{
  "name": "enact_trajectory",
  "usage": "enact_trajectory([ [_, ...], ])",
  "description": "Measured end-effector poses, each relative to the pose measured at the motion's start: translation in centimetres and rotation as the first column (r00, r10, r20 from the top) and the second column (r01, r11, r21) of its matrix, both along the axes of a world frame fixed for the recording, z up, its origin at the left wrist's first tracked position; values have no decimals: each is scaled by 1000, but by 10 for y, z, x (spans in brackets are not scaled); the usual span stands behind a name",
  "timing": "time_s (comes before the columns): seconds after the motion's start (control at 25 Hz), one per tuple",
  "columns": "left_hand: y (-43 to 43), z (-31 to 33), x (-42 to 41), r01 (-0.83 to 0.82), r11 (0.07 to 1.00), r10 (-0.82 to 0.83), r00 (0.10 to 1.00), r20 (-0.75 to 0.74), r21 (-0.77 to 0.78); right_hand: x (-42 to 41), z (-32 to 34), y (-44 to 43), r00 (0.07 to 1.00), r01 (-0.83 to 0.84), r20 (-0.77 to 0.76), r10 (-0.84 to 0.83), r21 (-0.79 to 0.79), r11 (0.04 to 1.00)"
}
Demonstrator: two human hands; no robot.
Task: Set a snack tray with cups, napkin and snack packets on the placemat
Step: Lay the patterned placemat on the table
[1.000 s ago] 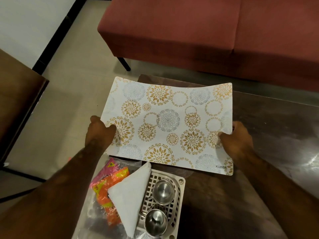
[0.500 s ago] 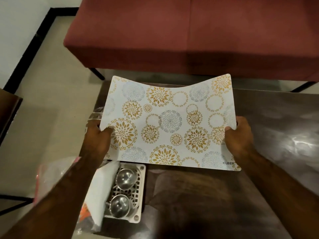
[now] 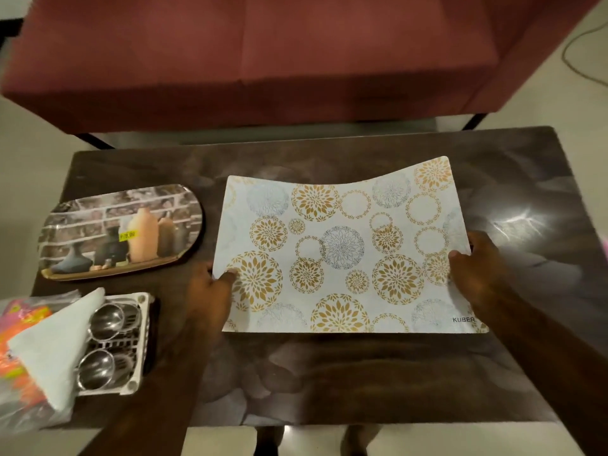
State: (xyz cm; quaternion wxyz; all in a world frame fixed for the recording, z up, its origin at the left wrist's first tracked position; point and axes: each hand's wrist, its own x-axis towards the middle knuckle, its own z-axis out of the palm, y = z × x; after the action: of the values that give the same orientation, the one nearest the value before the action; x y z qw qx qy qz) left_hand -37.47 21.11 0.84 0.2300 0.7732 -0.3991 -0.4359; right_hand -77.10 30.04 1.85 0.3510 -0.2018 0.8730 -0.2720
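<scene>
A white placemat (image 3: 345, 248) with gold and grey flower rings is held over the middle of the dark table (image 3: 329, 373), its far edge sagging. My left hand (image 3: 210, 291) grips its left edge and my right hand (image 3: 473, 271) grips its right edge. An oval tray (image 3: 121, 232) printed with vases lies at the table's left. In front of it a white slotted basket (image 3: 138, 340) holds two steel cups (image 3: 105, 319) (image 3: 97, 370). A folded white napkin (image 3: 52, 347) leans on the basket. Bright pink and orange snack packets (image 3: 19, 330) lie in clear plastic at the far left.
A dark red sofa (image 3: 263, 54) stands close behind the table, its black legs showing at both ends. Pale floor surrounds the table. A thin cable (image 3: 579, 51) lies on the floor at the upper right.
Both hands have carried the placemat rightward from the table's left corner to over its middle. The view has swung right, so the oval tray and basket now show at the left.
</scene>
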Motion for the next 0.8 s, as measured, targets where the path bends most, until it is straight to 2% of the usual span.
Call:
enact_trajectory([
  [0.28, 41, -30, -65, -30, 996, 32, 999, -22, 88, -65, -23, 34, 999, -20, 35, 20, 22, 1000],
  [0.48, 49, -51, -82, 63, 983, -75, 995, 61, 175, -78, -42, 47, 999, 0, 34, -2, 36, 999],
  [0.6, 52, -56, -87, 183, 957, -224, 959, 171, 227, -86, -53, 52, 997, 13, 75, -18, 60, 998],
  [0.64, 52, -57, -87, 256, 936, -319, 907, 275, 241, -88, -54, 53, 997, 1, 79, -7, 80, 997],
  [0.68, 52, -58, -87, 332, 907, -415, 813, 408, 261, -88, -55, 54, 998, -23, 63, 17, 108, 994],
  [0.76, 52, -53, -89, 436, 849, -519, 589, 619, 297, -85, -51, 56, 990, -101, -76, 120, 217, 971],
  [0.8, 52, -49, -91, 479, 824, -542, 516, 663, 301, -81, -46, 57, 962, -143, -183, 204, 302, 943],
])
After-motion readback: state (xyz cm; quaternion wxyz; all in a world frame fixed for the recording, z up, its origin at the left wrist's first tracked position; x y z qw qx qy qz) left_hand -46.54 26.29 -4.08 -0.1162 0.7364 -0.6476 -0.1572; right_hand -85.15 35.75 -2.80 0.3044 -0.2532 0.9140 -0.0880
